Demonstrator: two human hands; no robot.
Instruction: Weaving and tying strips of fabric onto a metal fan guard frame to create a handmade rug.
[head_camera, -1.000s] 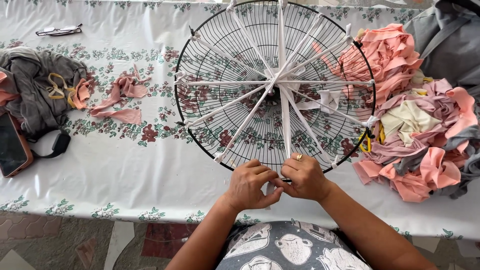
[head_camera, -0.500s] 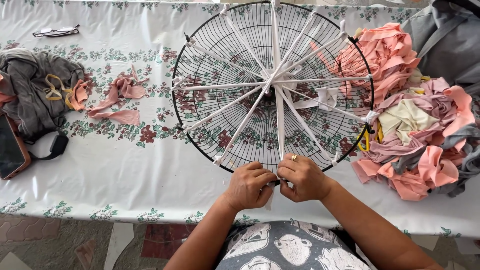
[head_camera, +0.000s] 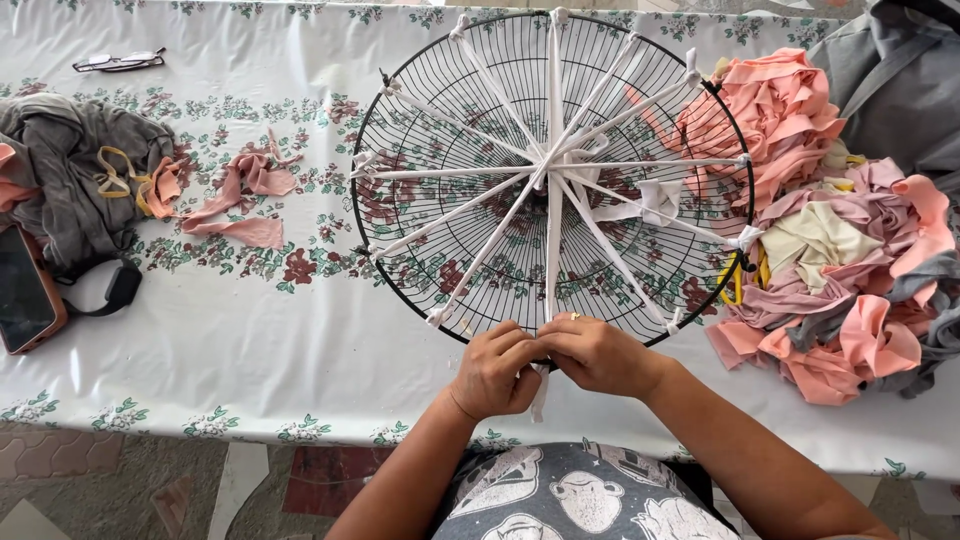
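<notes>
Seen from above, a person sits at the near edge of a table (head_camera: 250, 340) covered with a white flowered cloth. Both hands meet at the nearest point of the rim of a round black wire fan guard (head_camera: 420, 100) lying flat on the table. The left hand (head_camera: 492, 372) is curled shut, its fingers pinching a white cloth strip (head_camera: 552, 240). The right hand (head_camera: 598, 353) is closed over the same spot, touching the left, with a ring showing on one finger. A short loose end of the strip hangs below the hands toward the person. From the hands, the strip runs straight away, its long axis pointing from the near rim to the centre of the guard, so the guard lies directly ahead of both hands, with neither hand clearly closer. At the centre it meets other white strips stretched like wheel spokes to knots around the rim. To the right of the guard, touching its edge, is a pile of pink, cream and grey fabric scraps (head_camera: 840, 250). To the left, well apart, lie a loose pink scrap (head_camera: 240, 185), a grey garment (head_camera: 70, 170) and a phone (head_camera: 25, 290) at the table's left edge. At the far left corner rest eyeglasses (head_camera: 118, 61).
</notes>
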